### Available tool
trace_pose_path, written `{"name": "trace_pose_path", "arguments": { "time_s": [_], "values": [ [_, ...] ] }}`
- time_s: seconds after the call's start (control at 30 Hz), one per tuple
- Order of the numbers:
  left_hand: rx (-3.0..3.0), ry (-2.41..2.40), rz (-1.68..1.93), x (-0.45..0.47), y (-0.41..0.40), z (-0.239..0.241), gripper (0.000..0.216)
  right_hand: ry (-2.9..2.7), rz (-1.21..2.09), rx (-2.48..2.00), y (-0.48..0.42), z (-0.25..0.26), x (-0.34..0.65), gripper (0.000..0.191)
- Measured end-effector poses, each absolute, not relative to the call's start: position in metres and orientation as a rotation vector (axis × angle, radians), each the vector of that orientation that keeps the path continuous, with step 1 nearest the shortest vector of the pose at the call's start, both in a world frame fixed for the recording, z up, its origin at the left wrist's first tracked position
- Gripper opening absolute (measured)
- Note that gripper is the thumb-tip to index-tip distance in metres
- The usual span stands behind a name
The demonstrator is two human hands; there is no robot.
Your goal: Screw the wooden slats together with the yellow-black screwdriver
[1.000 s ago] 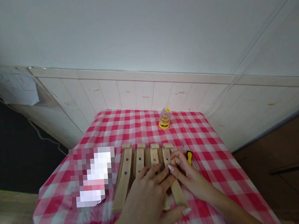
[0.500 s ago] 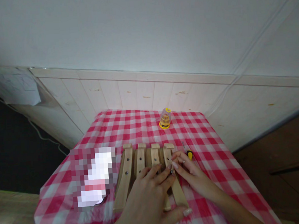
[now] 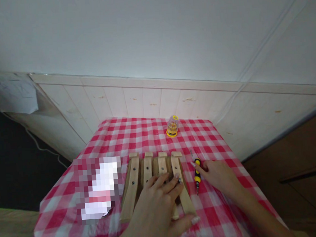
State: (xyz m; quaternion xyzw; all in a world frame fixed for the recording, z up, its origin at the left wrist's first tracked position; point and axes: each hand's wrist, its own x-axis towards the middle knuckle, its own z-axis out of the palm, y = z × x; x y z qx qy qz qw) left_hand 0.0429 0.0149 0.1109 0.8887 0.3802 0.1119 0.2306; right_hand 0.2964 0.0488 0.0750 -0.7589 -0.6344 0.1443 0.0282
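A wooden slatted rack (image 3: 137, 183) with several slats and dark screws lies on a red-and-white checked tablecloth (image 3: 148, 137). My left hand (image 3: 159, 208) lies flat on the rack's near half, fingers spread, fingertips by a screw on the right slat. My right hand (image 3: 217, 175) rests on the cloth to the right of the rack. Its fingertips touch a small yellow-and-black screwdriver (image 3: 197, 173), without gripping it.
A small clear dome with a yellow base (image 3: 172, 125) stands at the table's far side. A blurred white and red object (image 3: 99, 189) lies left of the rack. A pale panelled wall (image 3: 145, 97) stands right behind the table. Dark floor shows on both sides.
My right hand has left the right slat, where its fingers were pinched near a screw, and moved right to the screwdriver. The left hand has stayed on the rack.
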Motion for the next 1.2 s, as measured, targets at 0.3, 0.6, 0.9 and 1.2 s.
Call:
{"name": "trace_pose_path", "arguments": {
  "time_s": [0.3, 0.6, 0.9, 1.2],
  "values": [
    [2.454, 1.036, 0.312, 0.045, 0.015, 0.112, 0.065, -1.891, 0.766, -1.997, 0.054, 0.083, 0.314, 0.040],
    [2.459, 1.032, 0.342, 0.044, 0.015, 0.108, 0.060, -1.539, 0.699, -1.520, 0.043, 0.103, 0.307, 0.030],
    [2.417, 1.037, 0.287, 0.045, 0.015, 0.111, 0.061, -1.079, 0.973, -1.500, 0.010, 0.050, 0.330, 0.058],
    [2.422, 1.018, 0.295, 0.044, 0.015, 0.109, 0.061, -1.248, 1.006, -1.837, -0.049, 0.050, 0.354, 0.062]
  ]
}}
